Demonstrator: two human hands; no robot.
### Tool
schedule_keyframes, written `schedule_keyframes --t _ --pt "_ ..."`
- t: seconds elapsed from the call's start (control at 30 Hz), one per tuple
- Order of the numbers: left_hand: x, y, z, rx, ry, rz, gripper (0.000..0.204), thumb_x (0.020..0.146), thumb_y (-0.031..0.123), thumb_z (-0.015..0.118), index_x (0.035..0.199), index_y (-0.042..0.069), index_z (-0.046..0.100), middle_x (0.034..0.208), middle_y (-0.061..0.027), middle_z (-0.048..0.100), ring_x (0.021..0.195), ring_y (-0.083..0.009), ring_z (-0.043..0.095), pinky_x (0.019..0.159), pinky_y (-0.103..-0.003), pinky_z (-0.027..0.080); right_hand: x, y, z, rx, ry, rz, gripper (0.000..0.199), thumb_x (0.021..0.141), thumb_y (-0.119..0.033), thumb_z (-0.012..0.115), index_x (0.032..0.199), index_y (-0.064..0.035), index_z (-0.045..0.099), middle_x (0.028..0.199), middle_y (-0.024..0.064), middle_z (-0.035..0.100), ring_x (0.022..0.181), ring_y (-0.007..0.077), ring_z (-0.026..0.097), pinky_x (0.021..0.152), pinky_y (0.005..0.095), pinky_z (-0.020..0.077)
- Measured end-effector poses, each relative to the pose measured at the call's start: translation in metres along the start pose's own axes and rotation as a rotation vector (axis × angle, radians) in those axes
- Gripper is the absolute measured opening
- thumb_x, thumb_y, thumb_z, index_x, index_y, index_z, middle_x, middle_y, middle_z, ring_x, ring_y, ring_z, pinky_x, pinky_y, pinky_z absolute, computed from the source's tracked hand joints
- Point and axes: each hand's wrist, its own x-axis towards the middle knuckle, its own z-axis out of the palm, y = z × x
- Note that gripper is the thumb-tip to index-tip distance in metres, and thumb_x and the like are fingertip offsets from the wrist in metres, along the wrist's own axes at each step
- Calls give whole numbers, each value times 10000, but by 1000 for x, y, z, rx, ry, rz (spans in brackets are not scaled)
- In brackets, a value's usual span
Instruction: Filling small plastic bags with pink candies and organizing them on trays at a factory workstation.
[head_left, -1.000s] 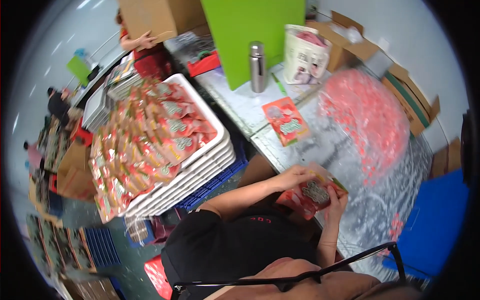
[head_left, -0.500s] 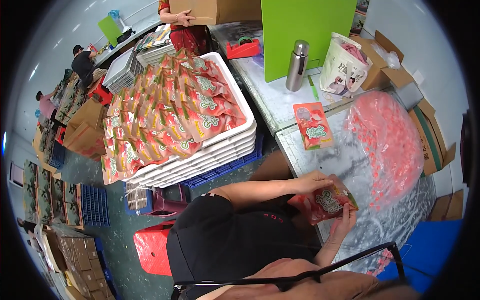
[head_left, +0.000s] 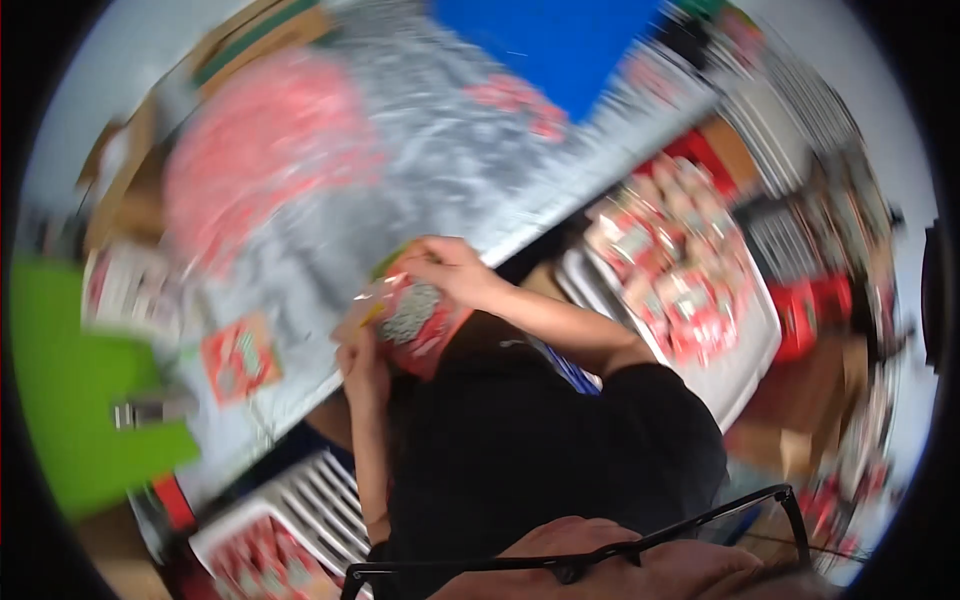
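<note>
Close to my body, at the table's edge, I hold a red-and-tan plastic pouch between both hands. My left hand is closed on its left side. At the upper right edge of the pouch, my right hand pinches it. The pouch is tilted, with its printed face turned up; motion blurs the details, and whether its top is sealed does not show. A second, flat red pouch lies on the table, left of my left hand.
Beyond my hands sits a clear bag of small pink pieces. More pink pieces lie by a blue panel. Pouch-filled white crates stand right and lower left. A green partition, thermos and tote bag are at left.
My view has swung round to the right and is blurred. The crate on the right has come into sight. Both hands still grip the pouch.
</note>
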Motion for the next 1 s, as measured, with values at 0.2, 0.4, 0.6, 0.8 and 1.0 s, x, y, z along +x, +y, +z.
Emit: schedule_keyframes --t 0.2,0.4,0.6,0.8,1.0 --pt "26 14 47 35 -376 118 393 1006 194 566 1301 -67 570 1329 -153 605 1224 -221 564 1052 -355 417 -107 -31 -148 -184 455 -143 113 935 -121 643 962 -26 697 830 -1 638 731 77 550 671 253 455" --pt "78 -20 -148 996 298 438 399 933 182 638 1276 -18 606 1293 -185 624 1201 -287 580 1049 -396 418 -256 -33 -299 -696 1015 297 269 867 -208 578 1019 -18 690 828 34 662 742 136 595 669 326 472" --pt "113 -28 -165 1382 611 508 603 754 348 783 1192 -8 572 1159 -228 592 1105 -412 553 949 -497 437 -392 128 -354 -1394 1010 569 722 983 -568 439 1431 -2 465 1485 235 436 1390 408 375 1167 457 266" --pt "91 -41 -195 1483 844 418 499 790 306 755 1148 7 577 1173 -218 554 1073 -416 534 914 -490 440 -297 57 -260 -1908 1121 1110 677 977 -586 451 1402 -66 532 1461 180 484 1349 374 437 1119 486 321" --pt "89 -46 -205 1528 797 371 384 826 224 731 1089 -17 588 1102 -218 555 1023 -409 537 892 -471 449 -238 94 -364 -1299 1071 -151 439 988 -265 602 1299 44 581 1337 213 573 1168 326 584 948 406 490"
